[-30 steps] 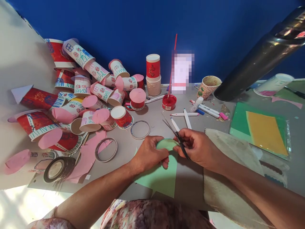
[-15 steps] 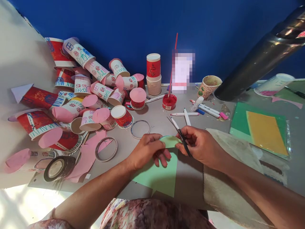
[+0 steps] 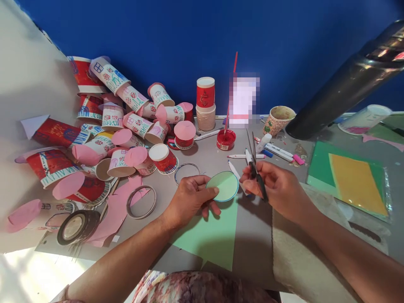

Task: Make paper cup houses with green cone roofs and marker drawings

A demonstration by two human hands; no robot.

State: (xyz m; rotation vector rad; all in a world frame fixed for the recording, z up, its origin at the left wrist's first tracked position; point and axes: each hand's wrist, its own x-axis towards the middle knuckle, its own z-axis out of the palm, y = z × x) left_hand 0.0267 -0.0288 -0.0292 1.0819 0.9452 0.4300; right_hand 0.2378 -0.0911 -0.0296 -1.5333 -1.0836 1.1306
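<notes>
My left hand [image 3: 191,198] pinches a light green paper circle [image 3: 223,186] with a blue drawn outline, still joined at its lower edge to the green sheet [image 3: 211,240] lying on the grey table. My right hand [image 3: 277,187] grips small black scissors [image 3: 255,164] whose blades point up and away, apart from the paper and just right of the circle.
A heap of decorated paper cups with pink paper lids [image 3: 126,126] fills the left side. Tape rolls [image 3: 77,227], rings [image 3: 141,202], pink scraps, a red paint pot with brush [image 3: 226,139], markers [image 3: 274,149], a cup stack [image 3: 205,105], coloured sheets [image 3: 350,176] and a dark tube [image 3: 347,84] surround the hands.
The scissors have come off the green paper and swung upright. The circle, earlier half hidden under my fingers, now shows fully cut around its top, lifted by my left hand.
</notes>
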